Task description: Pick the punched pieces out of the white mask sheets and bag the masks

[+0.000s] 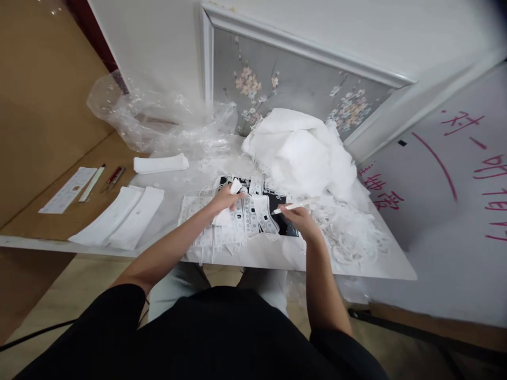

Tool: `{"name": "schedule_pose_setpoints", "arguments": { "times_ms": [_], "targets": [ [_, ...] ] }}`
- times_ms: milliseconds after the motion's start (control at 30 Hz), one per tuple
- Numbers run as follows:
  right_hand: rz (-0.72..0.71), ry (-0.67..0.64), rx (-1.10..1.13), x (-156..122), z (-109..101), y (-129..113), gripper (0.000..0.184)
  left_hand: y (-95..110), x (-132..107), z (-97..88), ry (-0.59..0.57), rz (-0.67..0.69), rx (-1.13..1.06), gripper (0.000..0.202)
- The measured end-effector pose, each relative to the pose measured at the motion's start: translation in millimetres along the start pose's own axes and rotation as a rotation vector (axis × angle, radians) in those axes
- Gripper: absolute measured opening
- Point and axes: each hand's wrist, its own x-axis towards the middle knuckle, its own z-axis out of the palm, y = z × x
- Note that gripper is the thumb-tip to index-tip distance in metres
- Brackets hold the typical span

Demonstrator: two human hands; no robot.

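Observation:
My left hand (226,200) is closed on a white folded strip (235,186), its thumb pointing right over the work. In my right hand (298,217) is a slim white pen-shaped tool (295,205), gripped like a pen, its tip pointing left. Under the tip lies a white patterned strip (264,214) with black square openings, on a black board (288,226). More patterned white pieces (198,211) spread beneath and left of my left hand. Whether the tip touches the strip I cannot tell.
Behind my hands a heap of white cloth (301,150) leans near a framed picture (293,68). White scraps (352,232) pile up at right. At left lie white strips (114,216), a pale green pen-like tool (92,183), a red-handled tool (113,178) and clear plastic (158,119).

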Motion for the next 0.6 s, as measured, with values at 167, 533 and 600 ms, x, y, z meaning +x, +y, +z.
{"name": "schedule_pose_setpoints", "arguments": {
  "times_ms": [167,533,600],
  "targets": [
    [0.04,-0.039,0.248,35,14,-10,0.039,2,-2,1.5,-0.1,-0.016,0.136,0.024],
    [0.056,-0.151,0.338,118,85,-14,0.028,0,-7,7.3,-0.168,0.119,0.212,0.038],
    [-0.037,-0.12,0.321,128,94,-23,0.032,2,-5,4.7,-0.175,0.084,0.191,0.036]
  ]
}}
